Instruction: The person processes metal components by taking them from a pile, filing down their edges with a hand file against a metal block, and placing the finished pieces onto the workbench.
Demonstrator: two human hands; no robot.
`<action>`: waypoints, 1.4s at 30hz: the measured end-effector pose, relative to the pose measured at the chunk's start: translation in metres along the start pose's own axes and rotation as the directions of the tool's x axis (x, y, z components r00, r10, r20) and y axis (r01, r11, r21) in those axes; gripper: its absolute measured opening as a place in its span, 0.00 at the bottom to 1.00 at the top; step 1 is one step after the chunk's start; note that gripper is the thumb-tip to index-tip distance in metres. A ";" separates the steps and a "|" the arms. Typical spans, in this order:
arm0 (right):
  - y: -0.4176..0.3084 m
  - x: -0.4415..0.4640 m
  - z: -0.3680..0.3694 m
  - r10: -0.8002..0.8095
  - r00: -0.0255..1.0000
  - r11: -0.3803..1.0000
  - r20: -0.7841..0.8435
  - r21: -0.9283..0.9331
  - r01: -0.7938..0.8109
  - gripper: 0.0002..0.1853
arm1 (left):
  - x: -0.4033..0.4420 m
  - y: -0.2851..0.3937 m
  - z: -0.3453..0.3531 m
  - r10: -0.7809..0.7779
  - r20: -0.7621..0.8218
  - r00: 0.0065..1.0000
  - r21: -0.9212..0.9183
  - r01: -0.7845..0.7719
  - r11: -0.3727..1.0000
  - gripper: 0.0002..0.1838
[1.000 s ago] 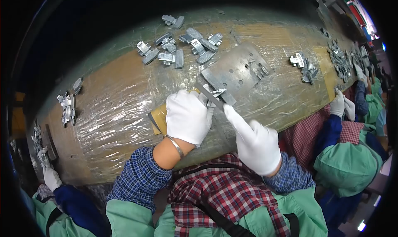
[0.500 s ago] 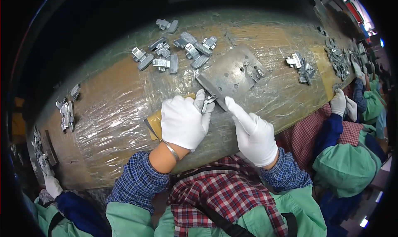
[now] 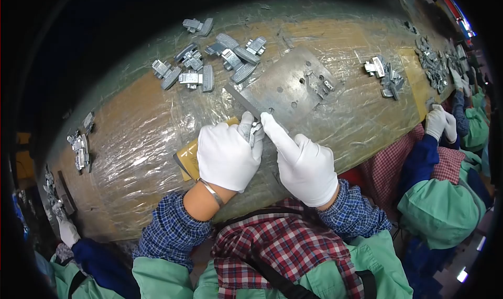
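Observation:
My left hand (image 3: 228, 157), in a white glove, is closed around a small grey metal casting (image 3: 254, 133), pinched near the fingertips; most of the casting is hidden. Beside it, my gloved right hand (image 3: 306, 168) grips a flat metal file (image 3: 242, 99), index finger stretched along it. The file points up and left, past the casting, in front of the lower left edge of a metal plate (image 3: 285, 89). Whether file and casting touch, I cannot tell. A yellow folded sheet (image 3: 187, 157) lies partly under my left hand.
Several grey castings (image 3: 191, 79) lie beyond the plate's left side. Smaller groups sit at the right (image 3: 390, 81) and left (image 3: 81, 150). A big pile of parts (image 3: 432, 63) is at far right. Co-workers' gloved hands (image 3: 437, 122) are at both ends of the plastic-covered table.
The file has slid up and left past the casting, with my right hand moving the same way. My left hand still holds the casting. The whole view has shifted slightly.

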State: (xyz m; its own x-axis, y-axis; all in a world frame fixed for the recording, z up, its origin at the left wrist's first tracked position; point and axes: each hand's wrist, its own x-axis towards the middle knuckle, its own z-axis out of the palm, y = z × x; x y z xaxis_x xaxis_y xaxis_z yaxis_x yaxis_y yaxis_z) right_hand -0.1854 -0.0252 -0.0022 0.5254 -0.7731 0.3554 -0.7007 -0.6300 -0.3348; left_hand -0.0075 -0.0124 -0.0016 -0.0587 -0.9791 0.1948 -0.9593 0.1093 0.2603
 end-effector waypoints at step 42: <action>0.017 0.005 -0.032 0.107 0.985 0.994 0.137 0.020 -0.111 0.38 | -0.003 -0.002 -0.002 0.050 -0.076 0.996 0.012 -0.050 0.999 0.17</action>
State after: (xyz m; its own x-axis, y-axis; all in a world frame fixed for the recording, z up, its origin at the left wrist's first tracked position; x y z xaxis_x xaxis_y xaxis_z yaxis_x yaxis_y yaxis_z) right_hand -0.2101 -0.0374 0.0213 0.5081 -0.8390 0.1948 -0.7450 -0.5416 -0.3894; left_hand -0.0052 -0.0095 -0.0008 -0.0860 -0.9566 0.2785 -0.9585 0.1556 0.2387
